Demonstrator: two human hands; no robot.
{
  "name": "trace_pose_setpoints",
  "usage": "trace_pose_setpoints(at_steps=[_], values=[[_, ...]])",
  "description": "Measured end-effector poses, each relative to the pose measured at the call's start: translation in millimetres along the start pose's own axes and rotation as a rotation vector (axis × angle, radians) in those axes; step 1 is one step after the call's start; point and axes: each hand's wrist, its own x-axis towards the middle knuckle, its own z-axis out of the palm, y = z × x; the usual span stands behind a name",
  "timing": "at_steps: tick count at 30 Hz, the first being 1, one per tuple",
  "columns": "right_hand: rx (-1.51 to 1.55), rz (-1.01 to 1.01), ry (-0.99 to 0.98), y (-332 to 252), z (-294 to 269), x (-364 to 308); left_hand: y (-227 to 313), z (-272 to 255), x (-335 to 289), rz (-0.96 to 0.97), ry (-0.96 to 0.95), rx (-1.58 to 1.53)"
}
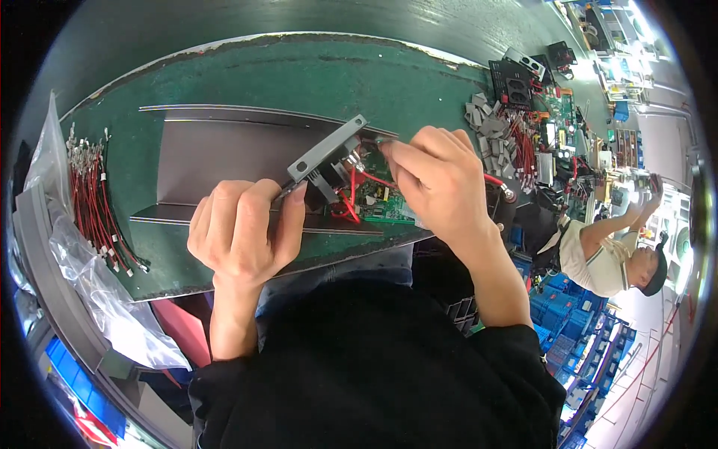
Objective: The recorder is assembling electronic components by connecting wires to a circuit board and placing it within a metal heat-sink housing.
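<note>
My left hand (243, 228) is closed, thumb and fingers pinching the near end of a grey metal end panel (329, 147). The panel stands tilted over a dark U-shaped metal casing (224, 161). Dark parts and a metal terminal post (354, 159) sit on the panel's right face. Below it, red wires (350, 206) loop beside a green circuit board (385, 202) in the casing's right end. My right hand (441, 176) is closed in a pinch near the panel's far end; what its fingertips hold is too small to tell. A red cable with a ring terminal (508, 194) emerges beyond that hand.
A bundle of red and black wires (97, 202) lies at the green bench's left end, beside clear plastic bags (112, 307). Grey pieces (490, 127), black fan panels (512, 86) and more boards crowd the right. Another person (609, 258) stands farther right, near blue bins (568, 314).
</note>
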Motion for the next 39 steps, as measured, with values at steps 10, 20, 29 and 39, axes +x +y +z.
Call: trace_pose_setpoints(at_steps=[10,20,29,39], values=[[0.057,1.162,0.064,25.5,-98.4,-105.5,-33.6,-51.3,10.7,-0.621,0.154,0.641],[0.808,1.005,0.152,39.3,-71.5,-103.6,-46.5,-40.8,-13.0,-0.915,0.089,-0.089],[1.097,0.913,0.086,-2.7,-45.8,-71.6,-63.2,-28.6,-14.1,-0.905,0.301,-0.264],[0.289,0.547,0.079,21.8,-70.1,-75.1,-25.1,-18.9,-7.3,-0.564,0.243,0.337]])
